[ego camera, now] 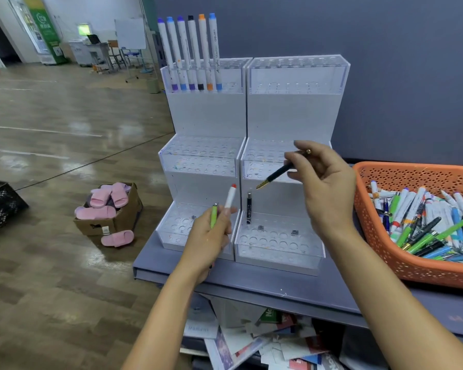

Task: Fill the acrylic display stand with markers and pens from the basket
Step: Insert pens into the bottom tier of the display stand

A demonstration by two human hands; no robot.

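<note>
A tiered clear acrylic display stand [292,118] stands on the grey shelf. Several white markers [190,52] fill its top-left row, and one black pen [249,208] stands in the bottom right tier. My left hand [209,236] holds a green pen [213,216] and a white marker with a red cap [230,197] in front of the bottom left tier. My right hand [324,182] pinches a black pen with a gold tip [275,173], slanted down-left over the middle right tier. The orange basket [412,271] of pens sits at the right.
The grey shelf [273,284] drops off at its left and front edges. Papers and booklets [251,340] lie on a lower level. On the floor at left sit a cardboard box of pink slippers [108,206] and a black crate [0,204].
</note>
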